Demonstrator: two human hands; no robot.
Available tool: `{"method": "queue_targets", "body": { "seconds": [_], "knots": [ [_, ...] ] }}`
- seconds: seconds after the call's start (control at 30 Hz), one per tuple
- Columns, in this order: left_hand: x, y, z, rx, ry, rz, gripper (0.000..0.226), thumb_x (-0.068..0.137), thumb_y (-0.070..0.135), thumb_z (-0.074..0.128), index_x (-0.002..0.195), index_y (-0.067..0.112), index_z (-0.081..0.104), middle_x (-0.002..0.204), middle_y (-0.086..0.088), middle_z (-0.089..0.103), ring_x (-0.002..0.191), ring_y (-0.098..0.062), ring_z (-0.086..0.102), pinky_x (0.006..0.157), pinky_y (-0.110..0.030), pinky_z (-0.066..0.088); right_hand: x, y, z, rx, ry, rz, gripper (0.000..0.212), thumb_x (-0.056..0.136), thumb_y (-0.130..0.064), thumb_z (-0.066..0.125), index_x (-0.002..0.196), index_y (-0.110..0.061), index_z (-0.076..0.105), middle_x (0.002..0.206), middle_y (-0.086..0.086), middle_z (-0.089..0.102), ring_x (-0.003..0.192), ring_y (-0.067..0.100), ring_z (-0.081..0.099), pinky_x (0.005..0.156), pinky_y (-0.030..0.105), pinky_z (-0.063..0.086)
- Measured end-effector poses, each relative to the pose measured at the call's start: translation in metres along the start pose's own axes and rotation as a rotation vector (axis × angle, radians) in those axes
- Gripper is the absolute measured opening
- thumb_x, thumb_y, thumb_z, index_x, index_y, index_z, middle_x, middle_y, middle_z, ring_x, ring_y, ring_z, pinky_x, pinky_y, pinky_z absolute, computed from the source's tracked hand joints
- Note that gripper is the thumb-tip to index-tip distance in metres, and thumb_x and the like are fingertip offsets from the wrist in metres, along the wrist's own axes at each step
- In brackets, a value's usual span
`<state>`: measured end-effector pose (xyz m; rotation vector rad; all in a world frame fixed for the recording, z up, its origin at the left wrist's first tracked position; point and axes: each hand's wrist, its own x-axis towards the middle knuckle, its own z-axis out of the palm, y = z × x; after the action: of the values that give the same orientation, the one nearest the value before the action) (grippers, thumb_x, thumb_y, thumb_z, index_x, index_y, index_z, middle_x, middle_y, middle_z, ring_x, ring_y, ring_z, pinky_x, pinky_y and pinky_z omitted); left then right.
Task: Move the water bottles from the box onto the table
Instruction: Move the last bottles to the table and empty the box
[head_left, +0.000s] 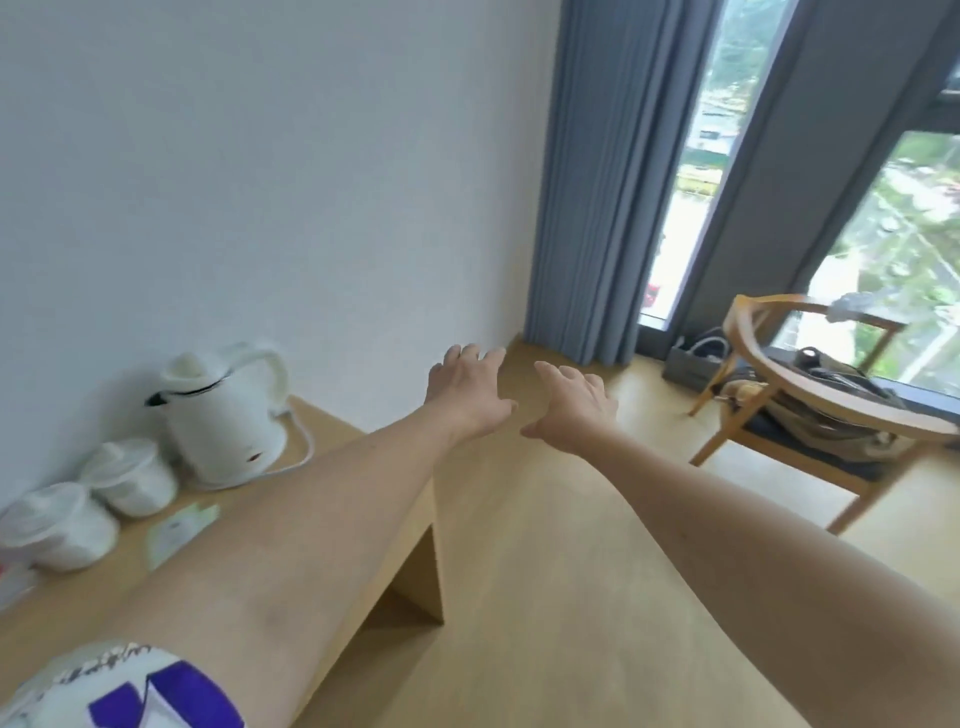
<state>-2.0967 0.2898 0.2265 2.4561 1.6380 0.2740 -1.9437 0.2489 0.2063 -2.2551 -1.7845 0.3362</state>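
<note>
Nearest the lens, a white sleeve (119, 686) with purple print covers the left upper arm at the bottom left corner. Both bare forearms extend forward from there, over the table (363, 525) edge and the wooden floor (545, 597).

Left hand (467, 389): palm down, fingers spread and nearly straight, holding nothing, not touching any surface so far as the view shows. Right hand (574, 402): just beside the left, palm down, fingers spread and relaxed, likewise holding nothing. The two thumbs point toward each other with a small gap between them.

Water bottles and box: neither appears in this view; their position cannot be told.

On the table, against the white wall: a white kettle (223, 410) with its cord trailing to the right, two white lidded cups (130, 475) beside it to the left, and a pale card (179, 530) lying flat in front of the cups.

Right side of the room: a wooden chair (810, 395) loaded with what seem to be bags, though blur leaves this uncertain. Grey curtains (597, 182) hang beside a tall window (711, 156), and a dark bag (693, 361) sits on the floor below it.
</note>
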Motion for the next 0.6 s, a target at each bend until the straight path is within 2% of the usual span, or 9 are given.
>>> {"method": "queue_targets", "body": {
  "seconds": [0.27, 0.43, 0.53, 0.6],
  "knots": [
    [0.079, 0.194, 0.053, 0.051, -0.116, 0.324, 0.077, 0.088, 0.050, 0.067, 0.153, 0.025, 0.034, 0.159, -0.008, 0.035, 0.148, -0.030, 0.026, 0.116, -0.047, 0.033, -0.003, 0.183, -0.063, 0.047, 0.098, 0.344, 0.096, 0.076, -0.050, 0.081, 0.154, -0.037, 0.027, 0.155, -0.001, 0.039, 0.141, 0.031, 0.032, 0.108, 0.052, 0.034],
    [0.112, 0.314, 0.093, 0.037, -0.142, 0.588, 0.068, 0.085, 0.049, 0.072, 0.143, 0.026, 0.045, 0.144, -0.006, 0.050, 0.136, -0.029, 0.040, 0.111, -0.047, 0.040, -0.022, 0.287, -0.093, 0.090, 0.165, 0.594, 0.095, 0.078, -0.049, 0.080, 0.154, -0.037, 0.025, 0.157, 0.000, 0.035, 0.141, 0.032, 0.030, 0.110, 0.052, 0.033],
    [0.131, 0.380, 0.117, 0.023, -0.175, 0.723, 0.071, 0.084, 0.050, 0.074, 0.144, 0.027, 0.045, 0.144, -0.005, 0.051, 0.134, -0.028, 0.042, 0.109, -0.049, 0.043, -0.026, 0.341, -0.106, 0.091, 0.209, 0.720, 0.095, 0.079, -0.049, 0.079, 0.155, -0.037, 0.024, 0.158, 0.002, 0.034, 0.142, 0.031, 0.030, 0.113, 0.052, 0.031],
    [0.146, 0.417, 0.132, 0.003, -0.191, 0.812, 0.073, 0.083, 0.049, 0.074, 0.146, 0.027, 0.044, 0.144, -0.003, 0.050, 0.134, -0.027, 0.042, 0.111, -0.049, 0.041, -0.024, 0.373, -0.115, 0.087, 0.231, 0.793, 0.094, 0.079, -0.050, 0.078, 0.155, -0.036, 0.024, 0.156, 0.001, 0.037, 0.139, 0.030, 0.033, 0.110, 0.049, 0.033]
  ]
}}
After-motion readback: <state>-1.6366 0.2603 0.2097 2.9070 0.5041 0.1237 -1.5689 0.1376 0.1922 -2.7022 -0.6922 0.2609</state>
